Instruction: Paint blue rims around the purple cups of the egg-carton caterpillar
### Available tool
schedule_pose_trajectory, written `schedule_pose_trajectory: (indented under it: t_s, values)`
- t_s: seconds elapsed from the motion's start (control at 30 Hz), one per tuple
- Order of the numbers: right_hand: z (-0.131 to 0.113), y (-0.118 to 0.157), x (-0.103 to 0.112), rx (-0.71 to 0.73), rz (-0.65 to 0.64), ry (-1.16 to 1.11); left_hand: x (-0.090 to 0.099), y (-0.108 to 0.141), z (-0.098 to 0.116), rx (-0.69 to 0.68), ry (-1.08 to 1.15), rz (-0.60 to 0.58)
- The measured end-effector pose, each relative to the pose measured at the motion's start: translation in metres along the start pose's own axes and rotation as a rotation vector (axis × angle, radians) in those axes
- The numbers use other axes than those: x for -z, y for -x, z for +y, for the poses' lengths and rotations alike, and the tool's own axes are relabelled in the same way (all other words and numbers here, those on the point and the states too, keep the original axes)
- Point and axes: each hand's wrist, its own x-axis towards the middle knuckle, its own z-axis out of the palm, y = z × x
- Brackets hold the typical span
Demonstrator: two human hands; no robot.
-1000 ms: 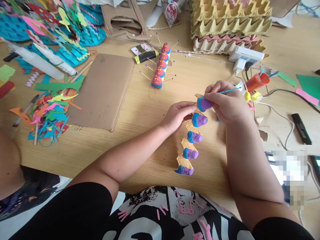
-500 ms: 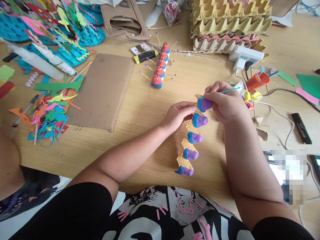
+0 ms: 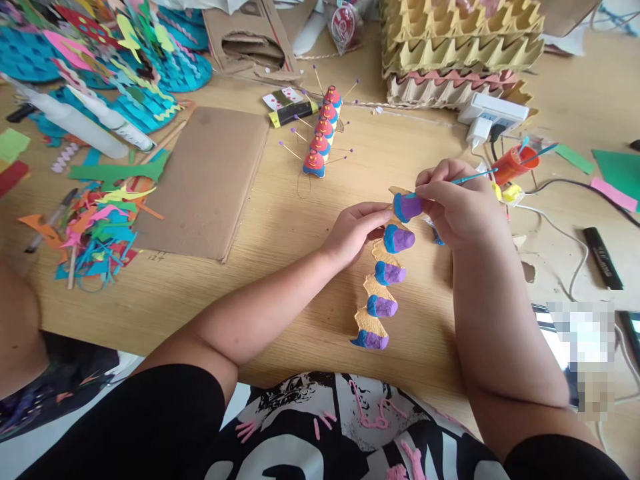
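Observation:
A strip of egg carton with several cups, coated in blue and purple, hangs over the table. My left hand pinches its upper left edge between thumb and fingers. Beside the topmost cup, my right hand is closed on a thin blue stick; its fingertips are at the purple end of that cup, and the stick's working end is partly hidden. Farther back stands a finished-looking red and blue carton caterpillar with smiling faces and purple-tipped sticks on both sides.
Brown cardboard lies left of centre, beside colourful paper scraps and glue bottles. Egg trays are stacked at the back. At right are an orange cup, a power strip, cables and a black marker. Another person's arm shows at left.
My right hand has shifted slightly right, away from the top cup, and the blue stick moved with it. More of the cup's purple end shows. My left hand has barely moved.

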Motion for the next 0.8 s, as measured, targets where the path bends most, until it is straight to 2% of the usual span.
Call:
schedule_pose_trajectory:
  t_s: [0.43,0.8]
  values:
    - [-0.001,0.0014,-0.0057,-0.015,0.03,-0.029,0.0028,0.0003,-0.0019,-0.03,-0.018,-0.032]
    - [0.0004,0.0006,-0.0053,-0.026,0.035,-0.021,0.0009,0.0011,0.0001,0.005,-0.045,0.02]
